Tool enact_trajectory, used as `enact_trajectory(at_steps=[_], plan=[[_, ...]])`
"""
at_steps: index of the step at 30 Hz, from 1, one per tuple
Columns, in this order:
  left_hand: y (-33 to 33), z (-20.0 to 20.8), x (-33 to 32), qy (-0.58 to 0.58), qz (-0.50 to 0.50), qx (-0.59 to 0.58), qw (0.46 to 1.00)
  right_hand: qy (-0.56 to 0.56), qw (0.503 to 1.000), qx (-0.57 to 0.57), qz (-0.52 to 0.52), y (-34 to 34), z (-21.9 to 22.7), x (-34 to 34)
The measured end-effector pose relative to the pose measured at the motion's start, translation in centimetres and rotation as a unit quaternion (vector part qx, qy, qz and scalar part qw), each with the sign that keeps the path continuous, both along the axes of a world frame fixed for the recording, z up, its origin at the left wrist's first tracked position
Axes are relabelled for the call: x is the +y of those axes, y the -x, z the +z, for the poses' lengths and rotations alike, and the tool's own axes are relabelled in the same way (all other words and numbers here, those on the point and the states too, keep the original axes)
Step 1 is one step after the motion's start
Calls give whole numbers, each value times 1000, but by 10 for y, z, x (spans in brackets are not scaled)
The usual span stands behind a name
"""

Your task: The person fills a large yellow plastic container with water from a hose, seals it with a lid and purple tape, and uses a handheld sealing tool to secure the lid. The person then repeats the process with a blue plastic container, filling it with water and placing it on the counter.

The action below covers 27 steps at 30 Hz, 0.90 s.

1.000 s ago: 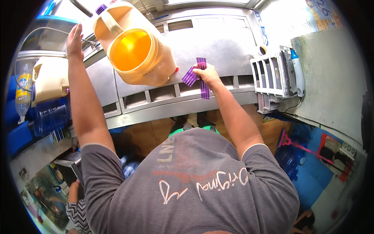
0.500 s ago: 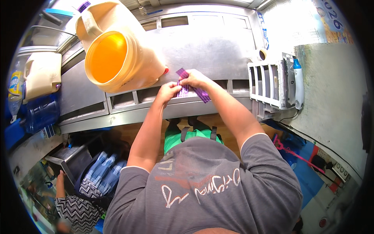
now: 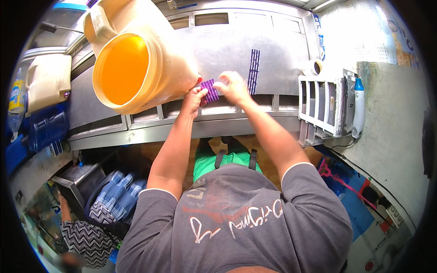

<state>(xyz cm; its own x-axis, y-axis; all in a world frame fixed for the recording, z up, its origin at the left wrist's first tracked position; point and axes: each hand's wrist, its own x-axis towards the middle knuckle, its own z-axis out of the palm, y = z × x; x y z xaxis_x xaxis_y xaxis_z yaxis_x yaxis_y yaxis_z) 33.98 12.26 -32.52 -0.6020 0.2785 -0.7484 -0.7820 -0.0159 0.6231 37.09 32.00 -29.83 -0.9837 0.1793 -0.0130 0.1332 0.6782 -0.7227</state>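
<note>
My left hand (image 3: 195, 101) is closed on a short purple piece of printed packet strip (image 3: 209, 91), pinching it at its left edge above the steel counter's front. Just right of that piece, my right hand (image 3: 233, 87) is slightly blurred, its thumb and fingers apart and nothing seen in them. A longer dark purple strip (image 3: 254, 72) with pale marks lies flat on the steel counter (image 3: 223, 54), beyond my right hand. Close to my left hand, on its far left side, a big cream plastic jug (image 3: 159, 68) with a wide cut opening shows orange inside.
At the right stands a white slotted rack (image 3: 314, 104) beside a white bottle with a blue cap (image 3: 358, 109). A tape roll (image 3: 317, 67) is behind the rack. Another cream jug (image 3: 48, 84) stands at far left. A person in a zigzag-patterned top (image 3: 88, 241) is at lower left.
The longer strip has left my right hand and now lies on the counter to the right. My right hand has come back near the short piece, which my left hand still holds.
</note>
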Motion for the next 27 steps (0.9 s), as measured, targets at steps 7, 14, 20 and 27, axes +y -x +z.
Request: enact_trajectory(at_steps=[7,14,20,27], plan=[[-6,-4,-14,-10,13,-10,1000,267,949,-149,-74,-7,-28,-34],[-7,-10,-13,45,20,14,999,340,923,-182,2,5,-16,-11],[0,-18,-5,-29,107,-28,993,411,894,-163,-66,18,-4,-6],[21,-26,19,-80,144,-56,985,191,977,-14,-89,69,54,-42]])
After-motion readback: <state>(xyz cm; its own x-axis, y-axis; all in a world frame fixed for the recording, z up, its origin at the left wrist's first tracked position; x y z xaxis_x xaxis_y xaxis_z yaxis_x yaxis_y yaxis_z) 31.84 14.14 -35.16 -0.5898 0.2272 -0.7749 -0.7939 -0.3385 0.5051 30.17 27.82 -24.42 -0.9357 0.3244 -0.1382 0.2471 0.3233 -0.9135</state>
